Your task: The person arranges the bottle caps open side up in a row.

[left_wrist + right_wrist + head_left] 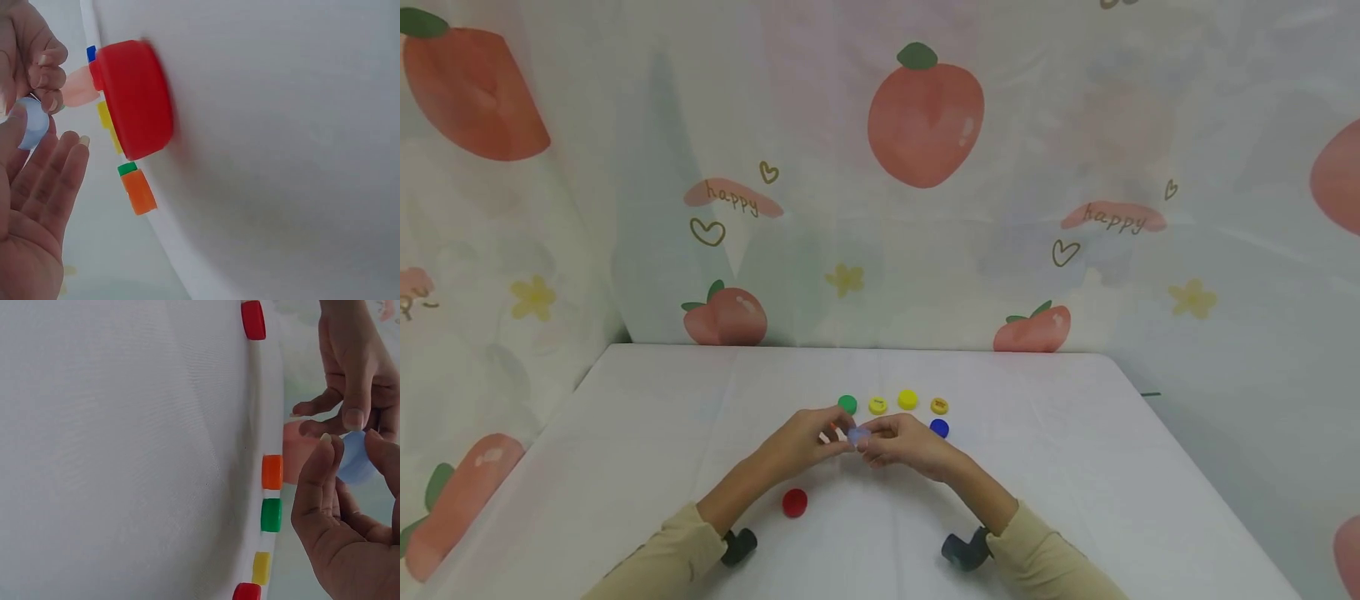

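Observation:
Above the middle of the table, a pale blue bottle cap is held between both hands. My left hand pinches it from one side, the thumb lying against its face in the left wrist view. From the other side my right hand grips it between thumb and fingertips, as the right wrist view shows. The other left fingers are fairly straight. Behind the left hand an orange cap is partly hidden in the head view. A red cap lies near the left forearm.
Beyond the hands lie a green cap, yellow caps, one golden yellow cap and a blue cap. Another red cap shows at the right wrist view's bottom edge. Fruit-patterned cloth hangs behind the white table.

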`<action>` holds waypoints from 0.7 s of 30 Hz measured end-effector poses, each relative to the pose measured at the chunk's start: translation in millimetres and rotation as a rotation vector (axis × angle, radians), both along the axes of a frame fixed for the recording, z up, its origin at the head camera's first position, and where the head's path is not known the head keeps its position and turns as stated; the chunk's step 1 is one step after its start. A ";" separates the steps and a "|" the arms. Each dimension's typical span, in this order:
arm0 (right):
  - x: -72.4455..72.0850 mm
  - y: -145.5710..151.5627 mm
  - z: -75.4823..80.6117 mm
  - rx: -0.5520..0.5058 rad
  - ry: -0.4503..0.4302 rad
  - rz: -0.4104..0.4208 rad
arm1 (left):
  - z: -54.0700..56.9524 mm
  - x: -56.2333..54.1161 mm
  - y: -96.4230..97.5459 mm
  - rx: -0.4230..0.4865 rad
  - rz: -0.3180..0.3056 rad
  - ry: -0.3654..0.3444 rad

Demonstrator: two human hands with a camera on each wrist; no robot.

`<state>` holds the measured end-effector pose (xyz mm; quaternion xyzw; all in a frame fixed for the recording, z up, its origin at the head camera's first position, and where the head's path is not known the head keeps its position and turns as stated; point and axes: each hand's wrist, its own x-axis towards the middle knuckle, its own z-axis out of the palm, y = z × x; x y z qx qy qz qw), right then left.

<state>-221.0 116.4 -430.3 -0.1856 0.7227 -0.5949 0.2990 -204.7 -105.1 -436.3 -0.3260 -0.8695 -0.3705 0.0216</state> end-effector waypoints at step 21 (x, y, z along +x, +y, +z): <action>27.4 -14.8 14.8 0.274 0.546 -0.011 | 6.4 13.5 -14.1 0.081 -0.005 -0.140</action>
